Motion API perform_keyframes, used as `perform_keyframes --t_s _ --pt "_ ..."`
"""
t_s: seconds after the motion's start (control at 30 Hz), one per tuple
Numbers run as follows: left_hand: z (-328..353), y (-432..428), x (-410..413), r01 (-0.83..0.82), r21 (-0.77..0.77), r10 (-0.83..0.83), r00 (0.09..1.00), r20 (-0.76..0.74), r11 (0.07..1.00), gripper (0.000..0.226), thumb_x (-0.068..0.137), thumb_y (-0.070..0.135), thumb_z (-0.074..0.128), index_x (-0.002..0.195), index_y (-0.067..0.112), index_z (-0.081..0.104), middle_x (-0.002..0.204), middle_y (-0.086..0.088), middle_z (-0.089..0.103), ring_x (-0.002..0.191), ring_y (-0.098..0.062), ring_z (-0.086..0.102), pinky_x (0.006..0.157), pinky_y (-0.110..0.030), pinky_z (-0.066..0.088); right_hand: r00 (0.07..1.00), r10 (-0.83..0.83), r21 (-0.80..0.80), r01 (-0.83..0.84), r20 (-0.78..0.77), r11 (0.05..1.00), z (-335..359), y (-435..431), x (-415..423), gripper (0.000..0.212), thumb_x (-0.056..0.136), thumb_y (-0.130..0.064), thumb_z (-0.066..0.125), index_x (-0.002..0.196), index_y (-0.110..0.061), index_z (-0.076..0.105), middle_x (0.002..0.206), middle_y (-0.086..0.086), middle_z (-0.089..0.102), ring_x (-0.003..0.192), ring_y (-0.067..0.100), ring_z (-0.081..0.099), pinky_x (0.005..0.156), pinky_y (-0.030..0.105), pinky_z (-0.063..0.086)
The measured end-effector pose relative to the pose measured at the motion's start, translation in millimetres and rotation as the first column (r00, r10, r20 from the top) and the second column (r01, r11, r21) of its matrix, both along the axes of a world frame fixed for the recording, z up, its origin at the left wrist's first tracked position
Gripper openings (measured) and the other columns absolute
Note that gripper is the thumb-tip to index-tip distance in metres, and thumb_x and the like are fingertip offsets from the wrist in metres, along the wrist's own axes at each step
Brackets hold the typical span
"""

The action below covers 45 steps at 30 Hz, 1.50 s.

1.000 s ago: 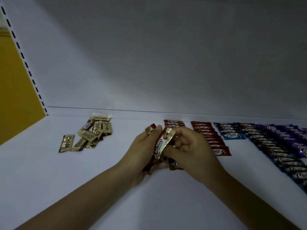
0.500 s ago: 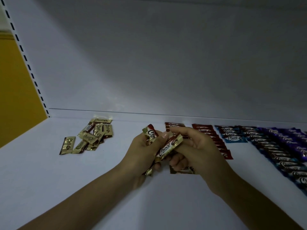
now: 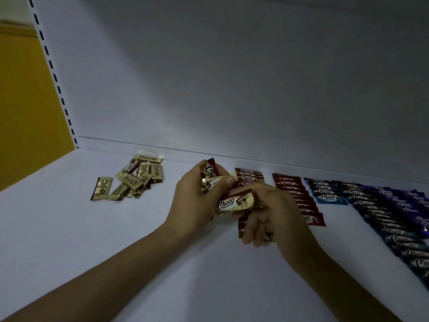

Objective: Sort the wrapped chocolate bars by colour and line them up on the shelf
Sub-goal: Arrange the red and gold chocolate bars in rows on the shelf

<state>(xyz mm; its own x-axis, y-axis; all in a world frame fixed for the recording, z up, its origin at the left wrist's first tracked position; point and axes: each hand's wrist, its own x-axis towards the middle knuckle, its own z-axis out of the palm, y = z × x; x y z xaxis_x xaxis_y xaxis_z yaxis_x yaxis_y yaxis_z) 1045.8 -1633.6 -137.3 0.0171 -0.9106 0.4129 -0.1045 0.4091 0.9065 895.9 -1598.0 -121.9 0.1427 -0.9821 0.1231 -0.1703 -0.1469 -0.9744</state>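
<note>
Pinching what, those fingertips in the middle of the frame?

One end of a gold chocolate bar (image 3: 234, 203), with "Choco" facing up. The right hand (image 3: 269, 212) has thumb and forefinger closed on it. Its other fingers curl below, over some dark wrappers (image 3: 241, 225), and I cannot tell whether they grip those or only cover them.

And the left hand?

The left hand (image 3: 195, 198) is curled round a small bunch of bars (image 3: 210, 176), thumb laid across them, a red-tipped one sticking up at the top. The gold chocolate bar's left end touches that palm.

Where are the others?

On the white shelf (image 3: 69, 228). Left of the hands, toward the back edge, lies a loose heap of gold bars (image 3: 137, 180), with a stray bar (image 3: 102, 188) just apart at its left. Right of the hands come two red rows (image 3: 294, 196), one partly behind the knuckles. Next is a short light-blue row (image 3: 329, 196), then long dark-blue rows (image 3: 383, 219) and purple rows (image 3: 408, 205) reaching the right edge.

Anything beyond the shelf?

A pale back panel (image 3: 232, 77) fills the upper frame. A slotted upright (image 3: 52, 66) and a yellow wall (image 3: 23, 101) stand at the upper left.
</note>
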Motion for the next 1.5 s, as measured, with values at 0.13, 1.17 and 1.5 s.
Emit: perform_keyframes --t_s 0.13,1.17,1.5 --pt "-3.2 2.9 1.9 -0.039 -0.159 0.059 0.99 0.128 0.987 0.009 0.088 0.018 0.068 0.083 0.019 0.061 0.074 0.009 0.069 0.066 -0.001 0.066 0.057 -0.01 0.046 0.983 0.066 -0.137 -0.091 -0.174 0.986 3.8 4.9 3.0 0.0 0.083 -0.019 0.068 0.083 -0.019 0.068 0.063 -0.007 0.068 0.051 0.014 0.063 0.043 0.021 0.047" --pt "-9.1 10.4 9.5 0.019 -0.066 -0.007 0.984 0.177 0.998 0.009 0.087 0.023 0.068 0.083 0.023 0.06 0.073 0.016 0.069 0.063 0.0 0.065 0.051 -0.009 0.044 0.676 -0.044 -0.218 -0.174 -0.735 0.96 -4.1 -1.1 -52.5 0.009 0.076 -0.028 0.077 0.081 -0.021 0.073 0.081 -0.012 0.066 0.079 0.006 0.061 0.092 0.039 0.044" --pt "7.2 25.6 -0.3 0.258 0.051 -0.26 0.964 0.044 0.965 0.031 0.069 0.026 0.072 0.083 0.003 0.058 0.058 0.007 0.064 0.05 -0.002 0.058 0.046 -0.011 0.042 0.971 0.037 -0.253 -0.099 -0.237 0.962 1.7 7.0 -25.7 0.011 0.09 -0.019 0.061 0.093 -0.029 0.062 0.083 -0.005 0.069 0.071 0.008 0.067 0.064 0.022 0.055"
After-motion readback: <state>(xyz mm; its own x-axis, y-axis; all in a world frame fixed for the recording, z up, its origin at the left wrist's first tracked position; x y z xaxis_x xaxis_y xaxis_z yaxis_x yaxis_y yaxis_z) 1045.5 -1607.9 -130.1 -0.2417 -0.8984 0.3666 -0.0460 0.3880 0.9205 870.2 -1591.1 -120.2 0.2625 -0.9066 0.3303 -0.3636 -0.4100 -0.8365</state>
